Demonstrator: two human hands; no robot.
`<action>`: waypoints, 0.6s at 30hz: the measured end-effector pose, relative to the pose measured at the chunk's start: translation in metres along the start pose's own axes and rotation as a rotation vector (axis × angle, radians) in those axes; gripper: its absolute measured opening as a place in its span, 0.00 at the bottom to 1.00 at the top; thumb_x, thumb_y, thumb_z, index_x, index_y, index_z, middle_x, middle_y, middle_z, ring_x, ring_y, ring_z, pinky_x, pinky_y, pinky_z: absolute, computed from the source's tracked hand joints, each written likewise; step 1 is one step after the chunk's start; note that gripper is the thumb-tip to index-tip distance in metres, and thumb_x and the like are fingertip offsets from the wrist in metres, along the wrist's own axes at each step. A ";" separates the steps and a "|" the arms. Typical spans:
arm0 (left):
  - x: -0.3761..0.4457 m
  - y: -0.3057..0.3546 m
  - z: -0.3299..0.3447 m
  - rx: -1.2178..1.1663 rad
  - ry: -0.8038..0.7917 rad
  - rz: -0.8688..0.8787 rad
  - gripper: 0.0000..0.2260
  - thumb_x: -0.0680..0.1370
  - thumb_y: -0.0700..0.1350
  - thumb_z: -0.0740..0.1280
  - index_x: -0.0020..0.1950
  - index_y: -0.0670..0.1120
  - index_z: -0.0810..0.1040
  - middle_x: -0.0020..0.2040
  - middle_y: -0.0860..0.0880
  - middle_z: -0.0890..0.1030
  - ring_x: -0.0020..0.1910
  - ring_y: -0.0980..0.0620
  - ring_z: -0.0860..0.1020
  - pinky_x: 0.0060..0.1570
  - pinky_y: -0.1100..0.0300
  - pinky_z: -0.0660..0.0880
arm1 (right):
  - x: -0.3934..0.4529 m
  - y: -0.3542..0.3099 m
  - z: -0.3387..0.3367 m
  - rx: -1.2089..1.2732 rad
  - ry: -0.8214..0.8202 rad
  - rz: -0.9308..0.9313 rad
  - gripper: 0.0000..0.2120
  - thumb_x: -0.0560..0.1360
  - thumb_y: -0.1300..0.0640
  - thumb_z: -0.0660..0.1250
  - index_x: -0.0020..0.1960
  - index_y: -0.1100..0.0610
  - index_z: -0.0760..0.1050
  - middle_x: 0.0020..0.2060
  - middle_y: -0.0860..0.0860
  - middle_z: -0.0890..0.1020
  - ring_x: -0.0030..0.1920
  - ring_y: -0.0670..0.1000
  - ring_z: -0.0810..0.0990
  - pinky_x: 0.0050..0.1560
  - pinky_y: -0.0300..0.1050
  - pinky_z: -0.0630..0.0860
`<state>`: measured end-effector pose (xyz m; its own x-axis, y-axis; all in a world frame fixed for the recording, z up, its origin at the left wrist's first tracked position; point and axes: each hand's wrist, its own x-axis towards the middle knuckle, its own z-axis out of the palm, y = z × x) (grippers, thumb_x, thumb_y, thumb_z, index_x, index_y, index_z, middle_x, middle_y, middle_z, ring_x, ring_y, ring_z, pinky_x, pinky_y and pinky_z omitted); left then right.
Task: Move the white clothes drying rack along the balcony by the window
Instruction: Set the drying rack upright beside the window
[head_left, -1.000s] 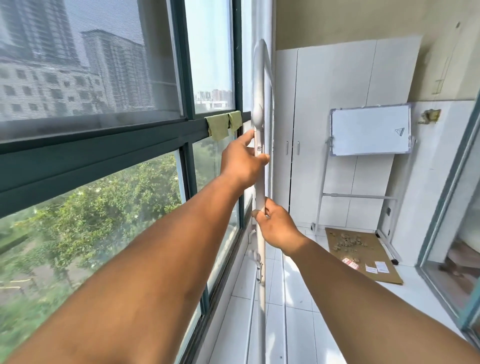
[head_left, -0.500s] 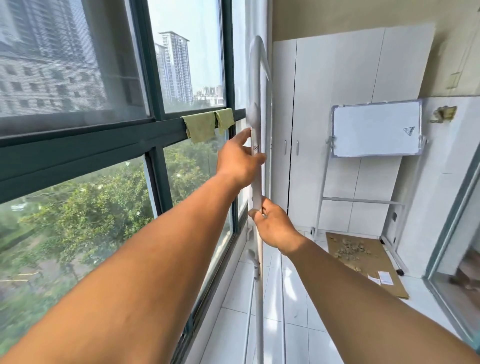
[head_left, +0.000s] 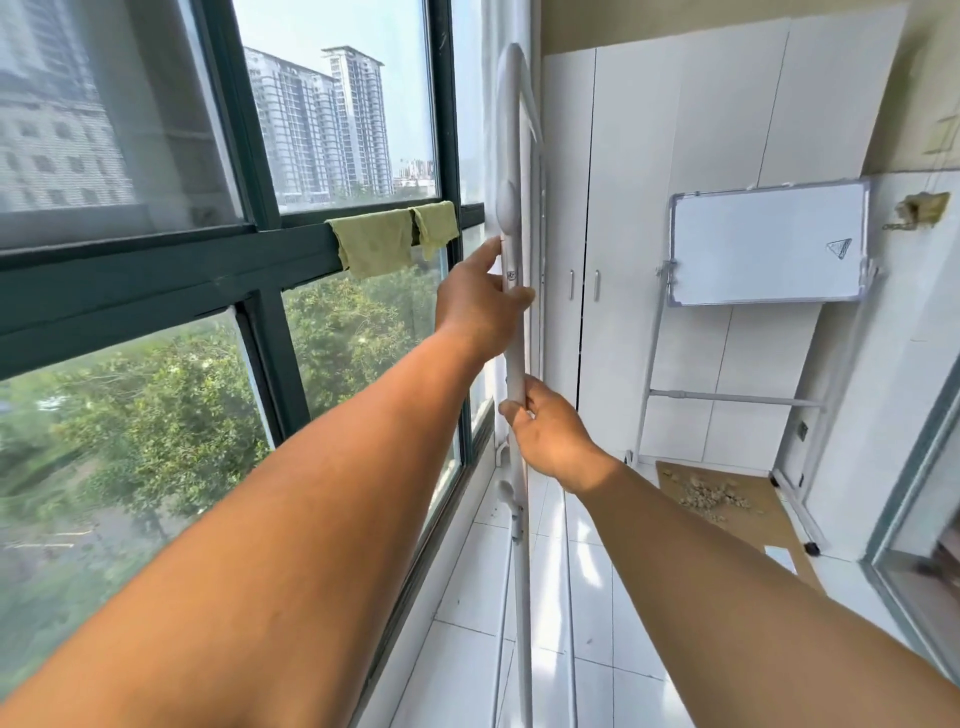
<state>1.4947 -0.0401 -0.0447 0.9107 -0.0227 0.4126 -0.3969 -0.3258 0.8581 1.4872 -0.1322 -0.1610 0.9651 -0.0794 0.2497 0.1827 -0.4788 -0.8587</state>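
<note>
The white clothes drying rack (head_left: 511, 130) stands folded and upright, edge-on to me, close beside the window (head_left: 332, 171). Its near tube runs from above head height down to the tiled floor. My left hand (head_left: 480, 306) grips that tube at about sill height. My right hand (head_left: 550, 434) grips the same tube just below the left one. Both arms are stretched out in front of me. The rack's feet are out of view below.
Two green cloths (head_left: 392, 236) hang over the window's middle rail. White cupboards (head_left: 649, 208) close the far end. A whiteboard on a stand (head_left: 769, 244) leans there above a cardboard sheet (head_left: 727, 504) with debris. A glass door frame (head_left: 914, 478) lines the right.
The view has shifted forward along the window: the green cloths and window posts have slid left, and the cupboards look nearer. Both hands keep their grip on the rack's tube.
</note>
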 end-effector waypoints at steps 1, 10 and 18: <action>0.005 -0.002 0.003 0.003 0.004 0.003 0.30 0.74 0.40 0.69 0.75 0.49 0.63 0.38 0.57 0.74 0.39 0.56 0.75 0.51 0.58 0.75 | 0.006 0.003 -0.001 -0.016 -0.001 -0.004 0.11 0.78 0.55 0.58 0.59 0.49 0.71 0.39 0.43 0.76 0.39 0.44 0.74 0.37 0.36 0.67; 0.036 -0.009 0.019 -0.033 -0.029 -0.027 0.31 0.75 0.39 0.69 0.75 0.50 0.62 0.41 0.52 0.75 0.44 0.49 0.76 0.56 0.50 0.77 | 0.042 0.017 -0.009 -0.045 -0.015 -0.043 0.09 0.78 0.55 0.58 0.57 0.50 0.71 0.45 0.47 0.77 0.47 0.50 0.75 0.49 0.43 0.69; 0.049 -0.027 0.016 -0.093 -0.100 0.010 0.31 0.75 0.42 0.69 0.75 0.52 0.62 0.34 0.52 0.74 0.35 0.54 0.74 0.44 0.57 0.76 | 0.045 0.020 -0.006 -0.076 -0.037 -0.062 0.14 0.78 0.53 0.58 0.63 0.53 0.70 0.57 0.55 0.80 0.56 0.55 0.77 0.58 0.54 0.75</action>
<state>1.5522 -0.0473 -0.0522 0.9119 -0.1210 0.3922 -0.4102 -0.2367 0.8807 1.5335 -0.1511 -0.1641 0.9589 -0.0159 0.2833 0.2289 -0.5464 -0.8056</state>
